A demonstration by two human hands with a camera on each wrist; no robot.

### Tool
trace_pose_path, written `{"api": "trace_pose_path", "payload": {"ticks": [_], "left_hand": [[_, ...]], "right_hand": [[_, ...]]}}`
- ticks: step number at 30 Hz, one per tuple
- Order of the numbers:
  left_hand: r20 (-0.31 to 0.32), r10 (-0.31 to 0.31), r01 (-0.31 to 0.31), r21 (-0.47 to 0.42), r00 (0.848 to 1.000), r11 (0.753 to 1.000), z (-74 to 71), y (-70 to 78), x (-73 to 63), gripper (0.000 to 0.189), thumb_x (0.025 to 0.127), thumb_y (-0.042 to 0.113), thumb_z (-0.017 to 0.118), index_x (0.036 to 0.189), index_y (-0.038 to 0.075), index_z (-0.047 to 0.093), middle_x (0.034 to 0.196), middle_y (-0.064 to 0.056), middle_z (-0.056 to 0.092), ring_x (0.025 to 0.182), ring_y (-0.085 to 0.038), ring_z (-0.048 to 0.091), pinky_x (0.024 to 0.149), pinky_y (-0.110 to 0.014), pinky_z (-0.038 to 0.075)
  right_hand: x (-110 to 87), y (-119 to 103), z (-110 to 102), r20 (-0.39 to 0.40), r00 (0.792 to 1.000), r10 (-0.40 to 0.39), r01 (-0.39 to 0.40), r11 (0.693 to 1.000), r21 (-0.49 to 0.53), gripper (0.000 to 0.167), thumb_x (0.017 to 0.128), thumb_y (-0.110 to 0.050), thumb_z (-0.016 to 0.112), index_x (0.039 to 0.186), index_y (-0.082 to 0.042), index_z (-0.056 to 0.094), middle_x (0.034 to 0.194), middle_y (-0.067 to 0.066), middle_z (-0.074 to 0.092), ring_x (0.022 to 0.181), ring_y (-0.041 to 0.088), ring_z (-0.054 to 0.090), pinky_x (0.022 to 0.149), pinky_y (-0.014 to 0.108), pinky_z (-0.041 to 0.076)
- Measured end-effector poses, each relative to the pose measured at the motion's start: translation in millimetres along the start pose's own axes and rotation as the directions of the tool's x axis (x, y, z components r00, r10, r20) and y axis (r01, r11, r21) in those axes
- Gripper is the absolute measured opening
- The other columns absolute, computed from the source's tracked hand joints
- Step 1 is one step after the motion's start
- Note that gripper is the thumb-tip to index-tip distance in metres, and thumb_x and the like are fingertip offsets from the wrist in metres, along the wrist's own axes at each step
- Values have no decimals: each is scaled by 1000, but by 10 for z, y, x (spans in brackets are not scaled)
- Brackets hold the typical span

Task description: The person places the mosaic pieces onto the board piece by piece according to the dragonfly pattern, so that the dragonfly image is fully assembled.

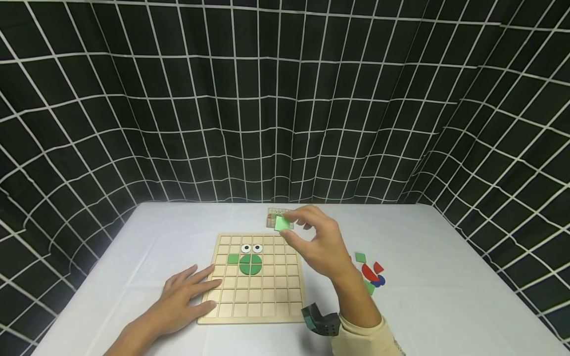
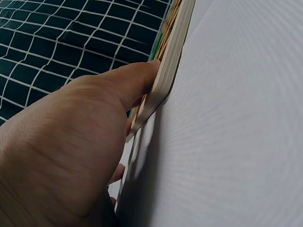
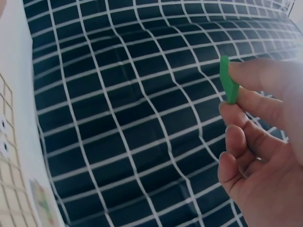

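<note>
My right hand (image 1: 318, 247) pinches a green square tile (image 1: 281, 223) between thumb and fingers, raised over the far part of the wooden grid board (image 1: 267, 296). In the right wrist view the tile (image 3: 228, 80) shows nearly edge-on at the fingertips. My left hand (image 1: 178, 301) rests with spread fingers at the board's left edge; its thumb touches the rim in the left wrist view. On the board lie a round green shape (image 1: 251, 265) of quarter pieces, two eye discs (image 1: 251, 248) just above it, and a green square (image 1: 233, 258) to its left.
Behind the board lies a small pattern card (image 1: 270, 221), partly hidden by the tile. Right of my right forearm are loose pieces: a green square (image 1: 360, 257), a red curved piece (image 1: 369, 272), blue pieces (image 1: 379, 282). A black grid curtain (image 1: 249, 113) surrounds the white table (image 1: 445, 296).
</note>
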State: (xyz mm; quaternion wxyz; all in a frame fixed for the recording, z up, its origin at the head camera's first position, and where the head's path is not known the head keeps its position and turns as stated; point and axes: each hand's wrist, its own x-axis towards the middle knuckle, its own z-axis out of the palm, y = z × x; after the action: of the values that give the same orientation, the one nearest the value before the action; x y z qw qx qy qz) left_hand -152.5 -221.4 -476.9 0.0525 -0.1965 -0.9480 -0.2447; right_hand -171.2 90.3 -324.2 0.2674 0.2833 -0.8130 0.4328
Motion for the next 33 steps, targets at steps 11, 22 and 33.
{"api": "trace_pose_path", "payload": {"ticks": [11,22,33], "left_hand": [[21,-6,6,-21,1000,1000,-20,35,0,43,82,54,60,122,37,60,146,5,41,137,-37,27,105,-60,12],[17,13,-13,-18,1000,1000,-29,30,2,42,83,54,59,122,39,59,146,5,41,137,-38,28,104,-61,13],[26,6,-6,-29,1000,1000,-31,22,-2,43,83,56,58,123,40,58,147,6,40,137,-38,27,104,-62,12]], "right_hand": [[23,26,544,45,996,76,-76,997,0,23,78,-14,74,100,-12,70,99,-3,67,96,9,58,75,31,50],[-60,141,1053,104,972,209,-207,978,-34,24,82,-22,70,104,-13,69,99,-3,66,92,14,60,73,21,49],[-242,329,1357,234,914,332,-324,943,-72,23,84,-27,68,106,-20,68,104,-12,63,102,10,55,89,29,50]]}}
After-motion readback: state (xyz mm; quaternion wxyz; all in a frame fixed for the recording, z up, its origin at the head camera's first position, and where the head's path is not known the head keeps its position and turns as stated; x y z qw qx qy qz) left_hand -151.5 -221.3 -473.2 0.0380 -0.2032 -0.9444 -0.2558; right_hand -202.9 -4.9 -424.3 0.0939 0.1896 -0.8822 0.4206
